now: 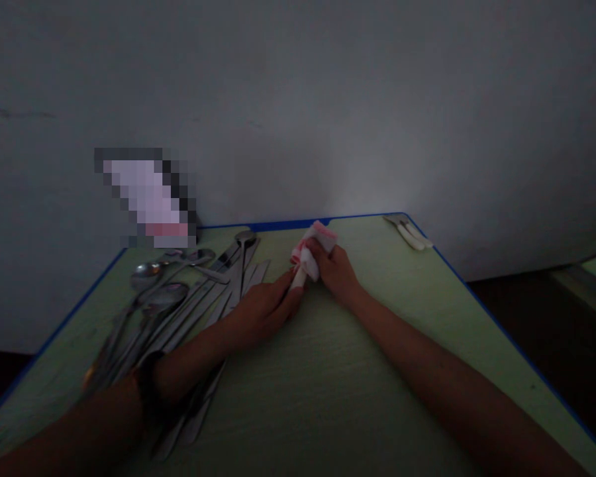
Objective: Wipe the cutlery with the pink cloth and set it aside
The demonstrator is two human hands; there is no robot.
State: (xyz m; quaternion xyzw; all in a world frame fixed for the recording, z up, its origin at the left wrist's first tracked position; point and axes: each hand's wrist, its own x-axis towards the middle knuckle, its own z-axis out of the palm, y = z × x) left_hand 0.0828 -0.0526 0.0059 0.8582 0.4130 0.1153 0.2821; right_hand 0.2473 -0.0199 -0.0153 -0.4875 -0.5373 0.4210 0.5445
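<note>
My right hand [334, 268] is closed around a white and red cloth [312, 249] near the far middle of the green table [377, 371]. My left hand [264, 310] lies beside it, its fingers pinched on a small white-handled piece [298, 279] whose other end goes into the cloth. What that piece is I cannot make out in the dim light. A dark band sits on my left wrist.
Several metal spoons and knives [189, 291] lie spread over the left part of the table, partly under my left forearm. Two white-handled utensils [411, 234] rest at the far right corner. A grey wall stands behind. The table has a blue edge.
</note>
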